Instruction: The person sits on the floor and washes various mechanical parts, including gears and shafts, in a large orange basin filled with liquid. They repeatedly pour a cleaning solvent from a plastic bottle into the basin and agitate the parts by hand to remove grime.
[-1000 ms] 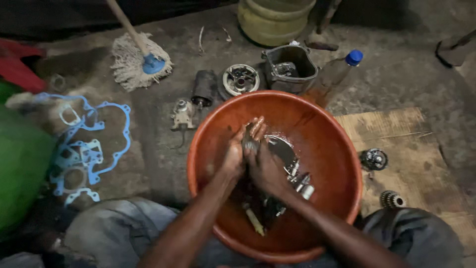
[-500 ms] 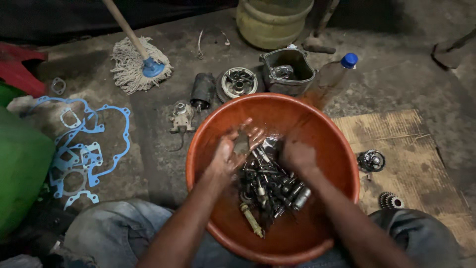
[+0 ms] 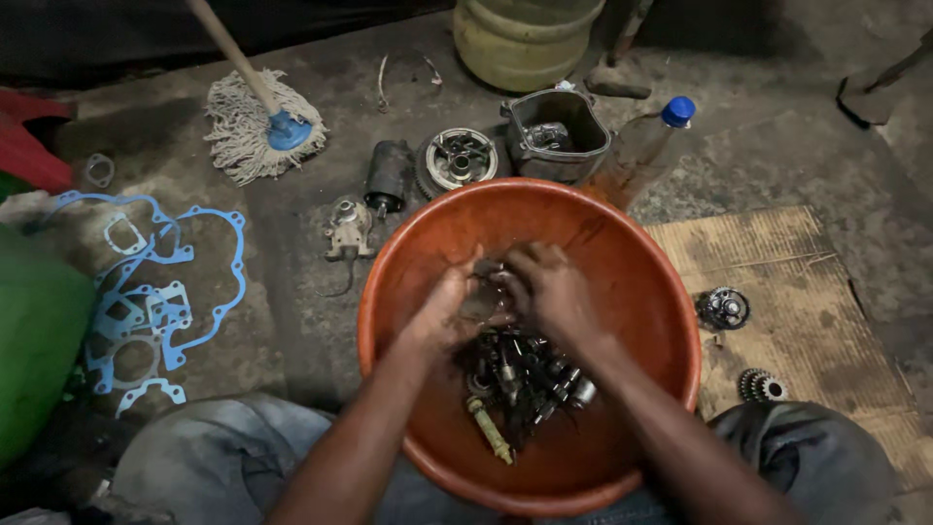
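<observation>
Both hands are down in the orange basin (image 3: 641, 292), wet and grimy. The left hand (image 3: 442, 311) and right hand (image 3: 549, 287) are pressed together over some small dark part (image 3: 491, 292) held between them — the fingers of both look curled around it, though what the part is can't be made out. It's held just above the pile of metal parts (image 3: 525, 374), which is heaped in dark liquid at the bottom of the basin: bolts, shafts, a brass-coloured rod sticking out toward the near rim.

Progress-wise, it looks like somewhere in the middle. One piece is being worked by hand, but most of the pile is sitting in the liquid, so plenty is judged to be left.

No proper surface here — everything is laid out on a rough concrete floor (image 3: 311, 292). A mop (image 3: 262, 126) is lying at the upper left, blue gaskets (image 3: 146, 301) are spread at the left, and a round clutch-like part (image 3: 457, 160), a grey metal housing (image 3: 556, 131) and a bottle with a blue cap (image 3: 646, 141) are lined up behind the basin. A sheet of cardboard (image 3: 777, 262) with two gears (image 3: 724, 308) on it is seen at the right. The place is dim.
</observation>
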